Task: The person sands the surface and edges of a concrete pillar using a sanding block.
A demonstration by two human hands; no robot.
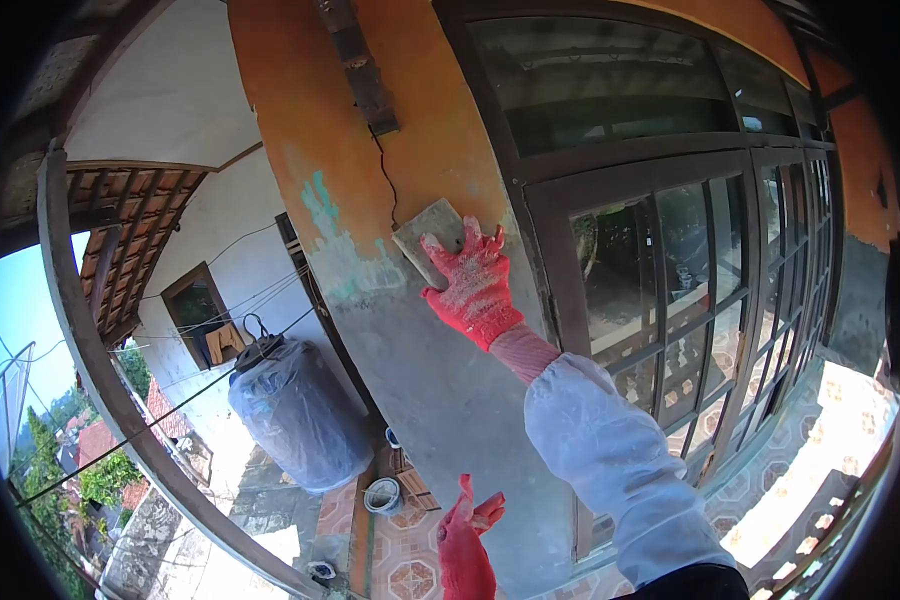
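Observation:
My right hand [470,278], in a dusty red glove, is pressed against a flat grey rectangular block [432,238] lying on the wall. The block rests where the orange paint [420,150] meets the grey plastered surface [410,370]. A dark crack runs down the orange part to the block's upper edge. Low in the view, my left hand [467,540], also in a red glove, is held in front of the wall with its fingers apart and nothing in them.
Dark-framed windows [610,270] line the right side. At the left stand a plastic-wrapped tank [300,415] and a slanting post [100,350]. A small bucket [382,496] sits on the tiled floor [410,550] below. A metal strip [360,70] hangs above.

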